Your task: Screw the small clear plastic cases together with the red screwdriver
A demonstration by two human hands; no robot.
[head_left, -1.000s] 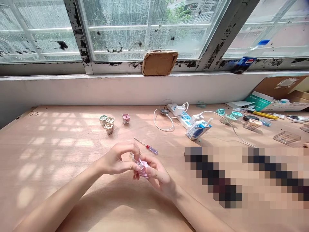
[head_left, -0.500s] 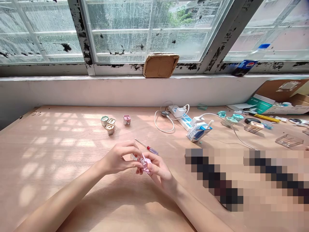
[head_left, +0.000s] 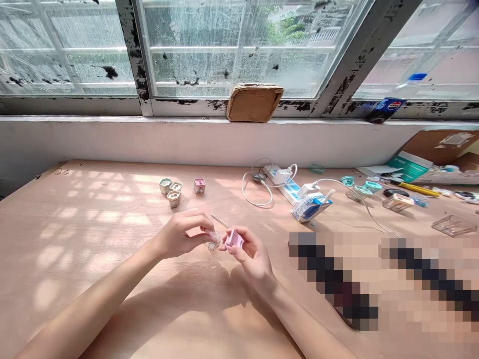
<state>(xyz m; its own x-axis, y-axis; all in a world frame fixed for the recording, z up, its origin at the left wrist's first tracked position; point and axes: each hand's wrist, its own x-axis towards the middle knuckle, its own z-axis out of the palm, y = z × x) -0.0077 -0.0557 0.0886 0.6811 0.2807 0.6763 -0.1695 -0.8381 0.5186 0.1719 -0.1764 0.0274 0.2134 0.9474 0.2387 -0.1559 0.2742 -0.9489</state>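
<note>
My right hand [head_left: 251,252] pinches a small pink plastic part [head_left: 234,240] between thumb and fingers. To its left, my left hand [head_left: 189,232] closes its fingertips on a small clear plastic piece [head_left: 214,236]. A clear, angular plastic case [head_left: 212,246] shows just below those fingertips; whether it touches them I cannot tell. The two hands are slightly apart. Behind them lies a screwdriver [head_left: 219,220], its shaft visible and its handle hidden by my right hand.
Several small pots [head_left: 173,199] stand beyond my left hand, with a pink-topped one [head_left: 199,186] beside them. A power strip [head_left: 290,189] with white cables and a blue-white carton [head_left: 309,207] sit right of centre. Farther right are teal parts [head_left: 372,187], a clear box [head_left: 452,226] and a cardboard box [head_left: 430,169].
My hands have drawn apart: the clear piece has come away from the pink part, which has turned and risen a little in my right hand. The screwdriver's handle is now covered.
</note>
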